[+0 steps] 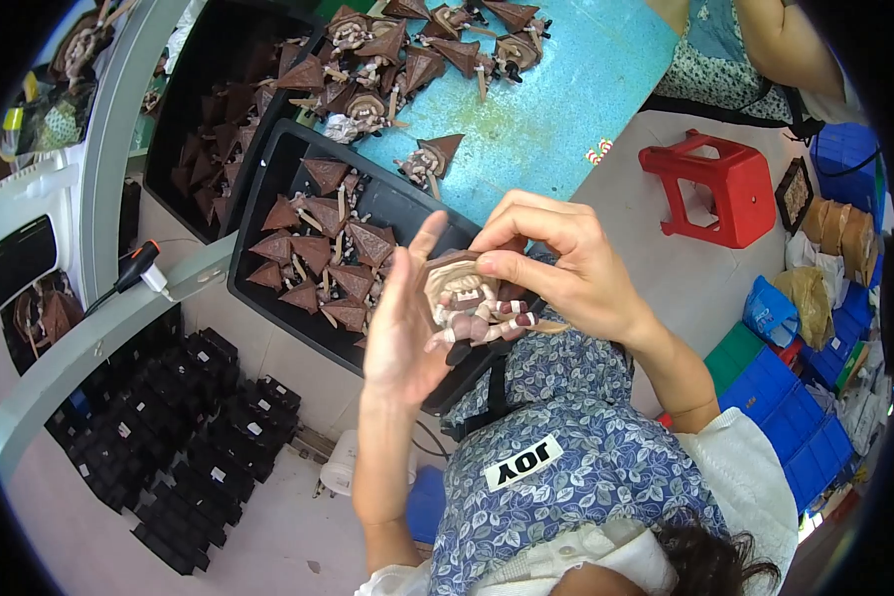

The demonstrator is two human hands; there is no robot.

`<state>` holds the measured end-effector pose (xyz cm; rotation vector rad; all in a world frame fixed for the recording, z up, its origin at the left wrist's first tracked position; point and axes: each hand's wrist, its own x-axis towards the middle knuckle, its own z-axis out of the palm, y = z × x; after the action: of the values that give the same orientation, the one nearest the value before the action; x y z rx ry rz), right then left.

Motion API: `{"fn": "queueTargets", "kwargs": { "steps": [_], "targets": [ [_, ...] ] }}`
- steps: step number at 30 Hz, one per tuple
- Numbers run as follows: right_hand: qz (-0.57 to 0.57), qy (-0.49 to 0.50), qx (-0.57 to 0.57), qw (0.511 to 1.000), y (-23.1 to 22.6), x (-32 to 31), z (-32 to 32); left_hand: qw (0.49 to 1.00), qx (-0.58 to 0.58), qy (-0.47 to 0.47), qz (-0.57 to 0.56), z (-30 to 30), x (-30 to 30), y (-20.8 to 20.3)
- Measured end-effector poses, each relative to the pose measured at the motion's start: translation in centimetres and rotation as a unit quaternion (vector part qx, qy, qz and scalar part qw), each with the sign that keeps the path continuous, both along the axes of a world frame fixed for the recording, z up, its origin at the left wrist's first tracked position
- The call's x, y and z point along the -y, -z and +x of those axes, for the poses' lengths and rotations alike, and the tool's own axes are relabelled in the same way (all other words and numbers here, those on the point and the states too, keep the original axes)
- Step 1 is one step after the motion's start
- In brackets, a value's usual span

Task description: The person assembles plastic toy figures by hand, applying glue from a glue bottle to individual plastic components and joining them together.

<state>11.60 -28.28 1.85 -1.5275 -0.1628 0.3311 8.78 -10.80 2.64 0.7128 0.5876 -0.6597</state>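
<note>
The fingers of the right hand are pinching the upper edge of a brown and beige figure, between the thumb and the forefinger. The left hand is stretched along the left side of this figure, with one finger pointing up; I cannot tell if its fingers also grip, because the figure hides a part of them. So the figure is in the air, between the two hands.

Below the fingers there is the blue leaf-patterned apron of the person. Just behind the left hand, and to its left, stands a black bin, in which many brown pointed figures lie close together. Above the fingers extends the blue table; a lone figure lies near its edge, and farther a loose pile of figures.

To the right of the fingers, well apart, is a red stool. More far, at upper right, a second person is partly visible, and at far right there are blue crates.
</note>
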Motion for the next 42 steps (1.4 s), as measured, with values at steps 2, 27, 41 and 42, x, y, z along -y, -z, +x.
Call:
{"fn": "queueTargets", "kwargs": {
  "steps": [2,27,41,42],
  "targets": [
    [-0.029,-0.046,0.054,0.997,0.3,0.2,0.6,0.995,-0.020,0.037,-0.088,0.6,-1.2,-0.5],
    [-0.006,-0.117,0.215,0.970,-1.7,-1.9,2.8,1.000,0.017,0.011,-0.010,-0.4,-2.0,-4.6],
    [-0.032,0.002,0.529,0.848,-7.8,-26.0,20.0,0.899,0.193,-0.338,0.202,-4.1,-8.6,-4.1],
    [-0.071,0.035,0.532,0.843,-7.5,-27.6,20.0,0.898,0.177,-0.344,0.208,-4.3,-9.2,-4.5]
  ]
}}
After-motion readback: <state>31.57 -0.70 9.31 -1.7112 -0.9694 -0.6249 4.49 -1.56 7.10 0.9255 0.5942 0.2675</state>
